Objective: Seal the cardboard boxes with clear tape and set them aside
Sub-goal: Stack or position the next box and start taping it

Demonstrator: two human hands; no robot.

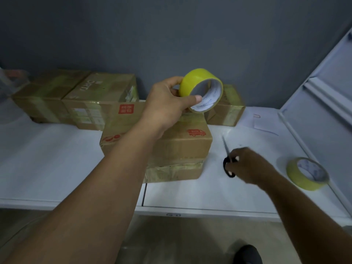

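Box taping, white table.
Left hand grips tape roll, raised above the near box. Right hand grasps scissors on the table right of that box. Spare roll far right; more boxes behind by the wall.

White table surface with a seam running front to back near its middle; a small label or latch sits on the front edge. Dark grey wall behind. White shelving frame stands at right. Paper sheet lies flat at the table's rear right. Dark shoe on the floor below.
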